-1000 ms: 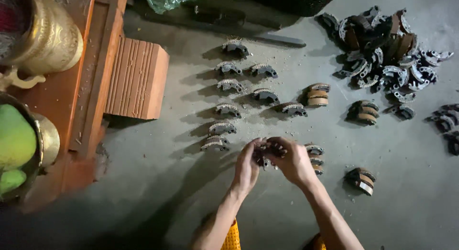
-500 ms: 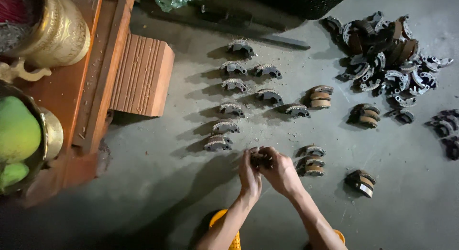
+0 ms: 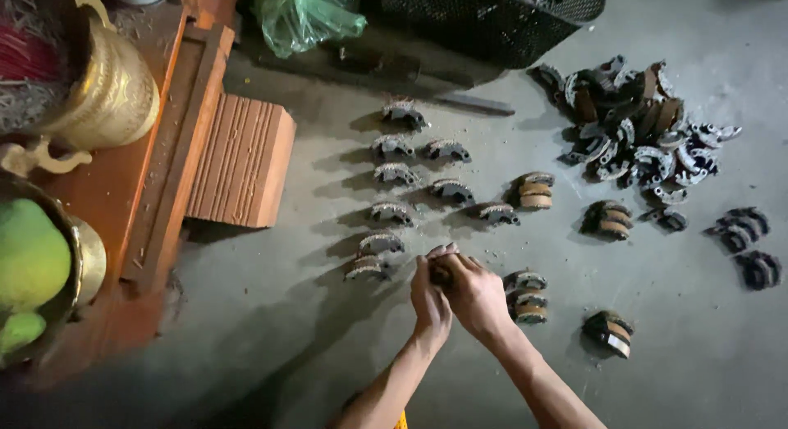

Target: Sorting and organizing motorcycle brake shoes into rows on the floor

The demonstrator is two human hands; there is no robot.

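Where both hands (image 3: 451,289) meet, a dark curved metal part (image 3: 441,273) between them.

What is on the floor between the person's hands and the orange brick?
In the head view, a column of small curved metal parts lies on the grey floor between the hands and the ribbed orange brick.

Rows of brake shoes (image 3: 392,215) crowd the floor (image 3: 271,347) right ahead of the hands, stacked pairs (image 3: 525,296) sit just to the right, brick (image 3: 242,162) further left. Bare floor near-left and far-right.
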